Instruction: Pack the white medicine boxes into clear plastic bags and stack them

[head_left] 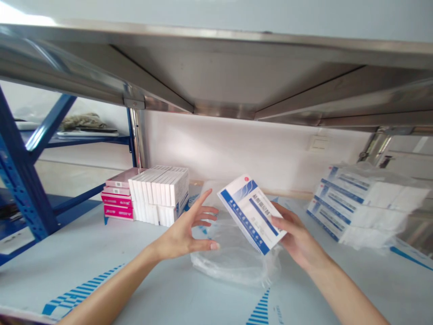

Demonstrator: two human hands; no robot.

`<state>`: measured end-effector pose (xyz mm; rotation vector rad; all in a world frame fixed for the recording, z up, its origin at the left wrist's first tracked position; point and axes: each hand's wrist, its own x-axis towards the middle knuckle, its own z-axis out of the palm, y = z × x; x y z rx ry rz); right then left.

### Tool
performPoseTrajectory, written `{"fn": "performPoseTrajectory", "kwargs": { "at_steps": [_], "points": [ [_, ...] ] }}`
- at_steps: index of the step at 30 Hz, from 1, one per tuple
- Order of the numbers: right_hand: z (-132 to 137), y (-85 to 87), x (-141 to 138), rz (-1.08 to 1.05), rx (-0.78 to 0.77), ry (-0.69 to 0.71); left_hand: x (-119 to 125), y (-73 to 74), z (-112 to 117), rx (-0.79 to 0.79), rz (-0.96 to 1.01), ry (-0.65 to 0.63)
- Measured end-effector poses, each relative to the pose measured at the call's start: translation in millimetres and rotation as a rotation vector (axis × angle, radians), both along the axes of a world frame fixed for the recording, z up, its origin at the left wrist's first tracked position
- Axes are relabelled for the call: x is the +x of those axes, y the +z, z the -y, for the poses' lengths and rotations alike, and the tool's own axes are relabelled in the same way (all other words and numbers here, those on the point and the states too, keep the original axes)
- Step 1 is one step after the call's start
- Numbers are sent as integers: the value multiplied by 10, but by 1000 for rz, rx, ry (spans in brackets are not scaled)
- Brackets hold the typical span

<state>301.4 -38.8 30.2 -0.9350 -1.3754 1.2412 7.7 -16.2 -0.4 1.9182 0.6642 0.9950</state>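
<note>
The right hand (296, 237) pinched the white-and-blue carton (252, 214) near one end, thumb across its printed face, tilted above the clear plastic bag (230, 267). The left hand (181, 237) had its grip spread, apart from the carton, at the bag's left side. White boxes (158, 194) stood left of the bag, wrapped packs (352, 207) right. Light pressure probably suited the carton best, with the left hand ready to steady its free end.

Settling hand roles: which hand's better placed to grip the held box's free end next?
Likely the left hand: it's empty, fingers spread, facing the free end of the white-and-blue box. The right hand grips the opposite end.
</note>
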Motion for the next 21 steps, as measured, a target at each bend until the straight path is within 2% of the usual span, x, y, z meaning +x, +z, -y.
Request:
{"fn": "performPoseTrajectory", "kwargs": {
  "at_steps": [3, 5, 8, 11, 14, 16, 17, 19, 21],
  "points": [
    [-45, 60, -73, -140, -104, -95, 28, 50, 19, -12, 10, 14],
    [-56, 110, -159, -192, -157, -114, 70, 108, 41, -42, 61, -26],
    [-44, 194, -339, -160, -192, 16, 150, 219, 82, -102, 215, -65],
    [-25, 297, -553, -106, -168, 224, 157, 347, 121, -145, 302, 53],
    [-36, 463, -778, -103, -136, 308, -20, 497, 139, -124, 206, 193],
    [-69, 630, -939, -115, -118, 279, -253, 592, 124, 33, 69, 363],
    [-96, 730, -1028, -108, -100, 260, -393, 628, 105, 166, -8, 503],
    [-179, 955, -1238, -16, -41, 232, -691, 657, 43, 479, -122, 862],
    [-309, 1183, -1508, 187, 49, 227, -963, 617, -42, 665, -165, 1136]
  ]
}}
